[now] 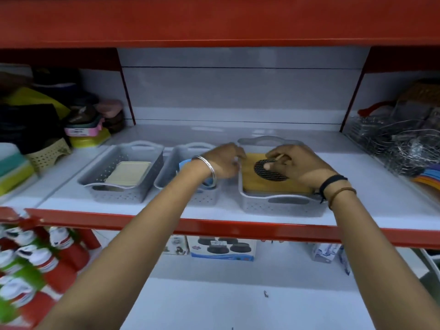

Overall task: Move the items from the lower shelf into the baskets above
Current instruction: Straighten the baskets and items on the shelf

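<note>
A: What sits in the grey baskets on the upper shelf (238, 136)?

B: Three perforated grey baskets stand in a row. The left basket (119, 177) holds a flat cream-coloured box (129, 173) lying in its right half. The middle basket (188, 186) is mostly hidden by the left forearm; a light blue thing (184, 163) shows inside it, too covered to name. The right basket (281, 198) holds a flat yellow-brown box (262, 184) that fills most of its floor.

A: And where are the hands?

B: The right hand (295, 166) is over the right basket, fingers curled, thumb and fingertips resting on the box top at its round dark meshed window (266, 169). Whether it pinches the box or only presses it, I cannot tell. The left hand (221, 163) hovers at the gap between the middle and right baskets, by the box's left edge, fingers bent and loosely apart, blurred; no firm grip is visible.

A: How does the box look?

B: Flat, lying level in the basket, with a black circular grid patch near its centre.

A: Anything on the lower shelf (214, 294)?

B: A blue and white carton (222, 248) picturing dark bowls, and a smaller white carton (325, 252) further right, both at the back.
</note>
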Demonstrator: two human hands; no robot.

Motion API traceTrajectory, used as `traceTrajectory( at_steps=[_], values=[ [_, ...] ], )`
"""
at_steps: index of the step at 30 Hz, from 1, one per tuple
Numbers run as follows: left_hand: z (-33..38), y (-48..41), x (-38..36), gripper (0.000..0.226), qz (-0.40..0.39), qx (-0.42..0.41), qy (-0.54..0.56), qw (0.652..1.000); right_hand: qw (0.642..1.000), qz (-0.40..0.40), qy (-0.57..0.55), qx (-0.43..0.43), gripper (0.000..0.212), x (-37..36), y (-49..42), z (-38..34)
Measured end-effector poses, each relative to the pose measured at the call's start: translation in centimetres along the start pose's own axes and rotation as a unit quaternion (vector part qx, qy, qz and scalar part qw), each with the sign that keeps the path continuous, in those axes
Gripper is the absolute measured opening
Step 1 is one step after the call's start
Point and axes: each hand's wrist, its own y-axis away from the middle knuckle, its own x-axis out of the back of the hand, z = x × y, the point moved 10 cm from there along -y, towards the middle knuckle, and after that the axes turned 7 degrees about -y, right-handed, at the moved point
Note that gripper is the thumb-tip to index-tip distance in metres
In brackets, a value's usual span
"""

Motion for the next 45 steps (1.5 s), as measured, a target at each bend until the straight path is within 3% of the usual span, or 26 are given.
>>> traceTrajectory(
  at_steps=[2, 6, 8, 11, 18, 21, 25, 28, 30, 32, 40, 43, 45],
  values=[
    [-3.5, 1.3, 2.6, 0.054, 0.018, 0.016, -0.018, 1.0, 0.999, -0.01, -0.023, 0.037, 0.03, -1.7, -0.8, -3.2],
    [-11.1, 3.2, 1.1, 0.109, -0.128, 0.075, -0.044, 0.988, 0.994, -0.081, -0.002, 0.077, 0.049, -6.8, -3.5, -8.2],
    [-12.8, 3.3, -0.5, 0.119, -0.151, 0.072, -0.019, 0.986, 0.987, -0.136, 0.045, 0.075, 0.063, -9.7, -4.6, -9.4],
    [-13.3, 2.8, -1.3, 0.109, -0.119, 0.031, -0.008, 0.992, 0.979, -0.192, 0.057, 0.048, 0.07, -12.5, -5.6, -9.3],
    [-13.6, 3.1, -0.3, 0.083, -0.068, -0.02, -0.079, 0.994, 0.981, -0.183, 0.06, 0.008, 0.06, -13.3, -6.0, -8.8],
    [-13.9, 3.4, -0.4, 0.087, -0.068, -0.017, -0.074, 0.995, 0.981, -0.183, 0.07, 0.005, 0.061, -13.5, -6.0, -9.1],
    [-13.7, 3.9, 1.1, 0.097, -0.041, -0.023, -0.054, 0.997, 0.986, -0.151, 0.071, -0.01, 0.077, -12.4, -5.8, -8.3],
    [-13.4, 4.7, 3.3, 0.065, 0.022, -0.027, 0.002, 0.999, 0.987, -0.09, 0.126, 0.045, 0.047, -11.1, -5.5, -9.0],
    [-13.4, 4.9, 3.5, 0.051, 0.04, -0.019, -0.042, 0.998, 0.98, -0.086, 0.159, 0.078, 0.032, -11.3, -4.8, -9.9],
    [-13.5, 4.8, 2.6, 0.045, 0.034, -0.006, -0.101, 0.994, 0.97, -0.102, 0.2, 0.093, 0.03, -12.1, -4.4, -10.2],
    [-14.1, 4.1, 1.6, 0.043, 0.02, 0.03, -0.112, 0.993, 0.962, -0.109, 0.231, 0.095, 0.035, -13.1, -4.2, -10.0],
    [-13.4, 4.4, 2.8, 0.057, 0.059, 0.017, -0.101, 0.993, 0.973, -0.056, 0.196, 0.108, 0.03, -11.8, -4.6, -10.4],
    [-13.1, 4.5, 2.6, 0.079, 0.044, 0.004, -0.102, 0.994, 0.974, -0.058, 0.197, 0.094, 0.052, -11.9, -4.9, -9.9]
  ],
)
